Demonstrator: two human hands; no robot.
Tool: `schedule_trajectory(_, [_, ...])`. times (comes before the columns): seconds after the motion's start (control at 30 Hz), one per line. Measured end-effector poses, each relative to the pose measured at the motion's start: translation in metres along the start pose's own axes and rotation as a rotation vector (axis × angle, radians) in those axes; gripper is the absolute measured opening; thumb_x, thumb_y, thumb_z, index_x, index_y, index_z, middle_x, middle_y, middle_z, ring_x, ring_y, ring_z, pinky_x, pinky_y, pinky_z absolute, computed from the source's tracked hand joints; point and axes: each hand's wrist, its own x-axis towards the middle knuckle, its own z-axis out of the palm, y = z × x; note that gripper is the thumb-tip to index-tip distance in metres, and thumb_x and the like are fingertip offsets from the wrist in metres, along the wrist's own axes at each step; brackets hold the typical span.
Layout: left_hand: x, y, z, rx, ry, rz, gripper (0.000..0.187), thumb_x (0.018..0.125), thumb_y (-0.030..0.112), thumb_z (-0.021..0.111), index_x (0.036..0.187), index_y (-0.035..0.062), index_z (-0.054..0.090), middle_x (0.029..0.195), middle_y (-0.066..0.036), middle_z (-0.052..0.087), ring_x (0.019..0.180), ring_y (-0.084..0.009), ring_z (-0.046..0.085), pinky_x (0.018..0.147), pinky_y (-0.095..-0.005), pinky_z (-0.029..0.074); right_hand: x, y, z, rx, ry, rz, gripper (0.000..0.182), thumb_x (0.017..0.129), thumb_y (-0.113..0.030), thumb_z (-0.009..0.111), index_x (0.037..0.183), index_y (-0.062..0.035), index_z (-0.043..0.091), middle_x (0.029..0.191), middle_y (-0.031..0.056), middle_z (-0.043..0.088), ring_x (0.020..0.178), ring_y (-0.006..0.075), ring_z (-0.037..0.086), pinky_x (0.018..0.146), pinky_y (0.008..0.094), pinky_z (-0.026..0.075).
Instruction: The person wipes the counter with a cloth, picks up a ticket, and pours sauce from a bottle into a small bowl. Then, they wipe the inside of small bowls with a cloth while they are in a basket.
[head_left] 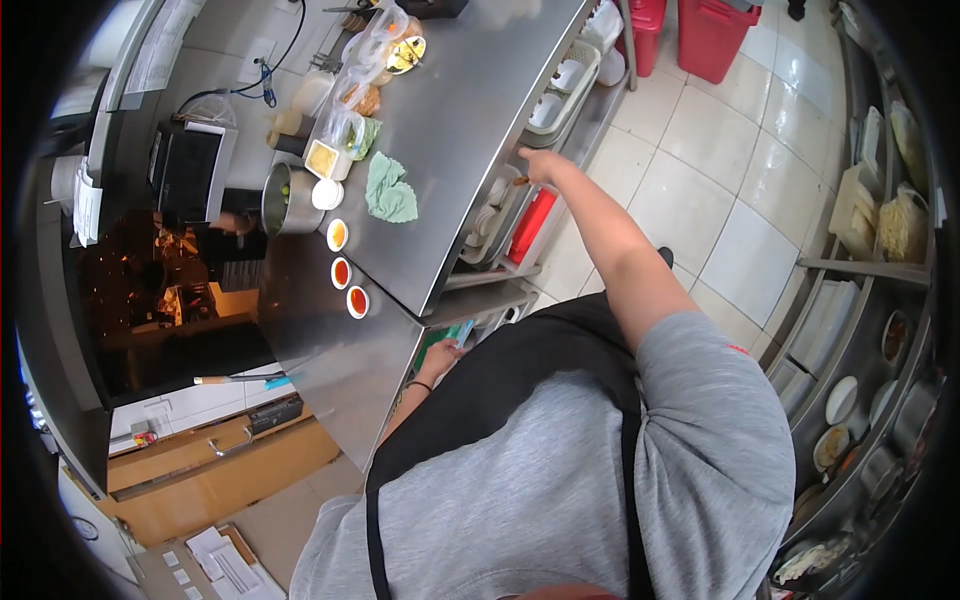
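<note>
My right hand (541,167) reaches down at the long edge of the steel counter (460,110), beside the lower shelf. Its fingers look apart, with their tips partly hidden by the counter edge. Near it are a white basket of dishes (565,90), stacked white dishes (486,215) and a red container (532,225). My left hand (440,356) is low by the counter's corner, close to a green and blue item (456,335) on the under-shelf. Its fingers look loosely stretched, and I make out nothing held.
On the counters stand small sauce cups (341,272), a green cloth (390,188), a metal pot (290,200) and several food containers (360,98). A knife (240,379) lies at the far edge. Red bins (715,40) stand on the tiled floor; shelving (860,268) runs behind me.
</note>
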Motion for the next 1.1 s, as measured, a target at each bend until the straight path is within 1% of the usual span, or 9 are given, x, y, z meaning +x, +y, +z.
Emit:
schedule_trajectory(0.17, [-0.001,0.002,0.000,-0.017,-0.010,0.009,0.041,0.071,0.032,0.067,0.102,0.0061,0.060,0.088,-0.014,0.064,0.085,-0.0272,0.061,0.077,-0.0337,0.047,0.021,0.038,0.013,-0.010,0.044,0.018,0.038,0.067,-0.014,0.070,0.103,-0.0069,0.059,0.086,0.0146,0.064,0.075,0.0261,0.062,0.066,0.0334,0.049])
schedule_trajectory(0.23, [0.001,0.001,-0.002,-0.010,-0.026,-0.025,0.042,0.071,0.032,0.068,0.103,0.0065,0.060,0.088,-0.013,0.064,0.085,-0.0271,0.061,0.078,-0.0335,0.047,0.026,0.062,0.021,0.794,0.084,0.100,0.021,0.073,-0.023,0.064,0.082,-0.0044,0.064,0.073,0.0053,0.064,0.062,0.0139,0.058,0.056,0.0273,0.046])
schedule_trajectory(0.33, [0.003,0.008,-0.002,0.008,-0.029,-0.032,0.042,0.070,0.033,0.068,0.103,0.0066,0.060,0.088,-0.013,0.064,0.085,-0.0269,0.061,0.077,-0.0335,0.047,0.024,0.069,0.024,1.100,0.165,0.142,0.012,0.074,-0.016,0.064,0.078,-0.0047,0.064,0.066,0.0024,0.060,0.058,0.0075,0.053,0.053,0.0212,0.042])
schedule_trajectory(0.63, [0.046,0.030,0.038,-0.229,-0.093,0.109,0.037,0.074,0.022,0.063,0.105,0.0020,0.058,0.096,-0.018,0.062,0.089,-0.0290,0.061,0.078,-0.0346,0.047,0.074,0.033,0.004,1.141,0.182,0.096,0.004,0.065,-0.004,0.055,0.066,-0.0037,0.059,0.059,0.0077,0.056,0.053,0.0194,0.053,0.048,0.0311,0.041])
schedule_trajectory(0.73, [0.040,0.121,0.006,-0.227,-0.010,0.153,0.036,0.076,0.021,0.063,0.106,0.0023,0.057,0.098,-0.015,0.062,0.088,-0.0246,0.061,0.078,-0.0327,0.047,0.115,0.103,0.047,0.939,0.132,-0.151,0.010,0.076,-0.013,0.055,0.071,-0.0048,0.059,0.063,0.0028,0.058,0.055,0.0118,0.051,0.048,0.0270,0.040])
schedule_trajectory(0.77, [0.046,0.149,0.000,-0.242,0.003,0.195,0.036,0.076,0.021,0.063,0.106,0.0023,0.057,0.098,-0.015,0.062,0.088,-0.0246,0.061,0.078,-0.0327,0.047,0.081,0.106,0.029,1.313,0.089,-0.020,0.017,0.074,-0.021,0.060,0.075,-0.0042,0.064,0.067,0.0091,0.062,0.058,0.0185,0.057,0.056,0.0333,0.046])
schedule_trajectory(0.83, [0.062,0.201,-0.013,-0.369,0.026,0.284,0.034,0.079,0.021,0.062,0.107,0.0022,0.057,0.099,-0.014,0.062,0.087,-0.0221,0.061,0.077,-0.0317,0.047,0.051,0.129,-0.022,-0.240,0.075,-0.268,0.020,0.073,-0.021,0.052,0.076,-0.0068,0.066,0.081,0.0139,0.064,0.071,0.0276,0.062,0.064,0.0381,0.050])
schedule_trajectory(0.9, [0.082,0.264,-0.026,-0.368,0.011,0.346,0.034,0.080,0.021,0.061,0.107,0.0026,0.057,0.099,-0.013,0.062,0.086,-0.0217,0.061,0.077,-0.0313,0.047,0.057,0.202,-0.020,-0.019,0.232,-0.173,0.030,0.072,-0.032,0.053,0.063,-0.0056,0.062,0.067,0.0171,0.060,0.062,0.0336,0.058,0.059,0.0414,0.047])
schedule_trajectory(1.1, [0.149,0.454,-0.067,-0.263,-0.025,0.693,0.033,0.079,0.020,0.061,0.108,0.0057,0.057,0.096,-0.013,0.062,0.081,-0.0198,0.061,0.072,-0.0311,0.048,-0.014,0.339,-0.127,0.131,0.369,0.370,0.018,0.074,-0.021,0.057,0.079,-0.0048,0.064,0.083,0.0179,0.062,0.082,0.0320,0.059,0.074,0.0393,0.047])
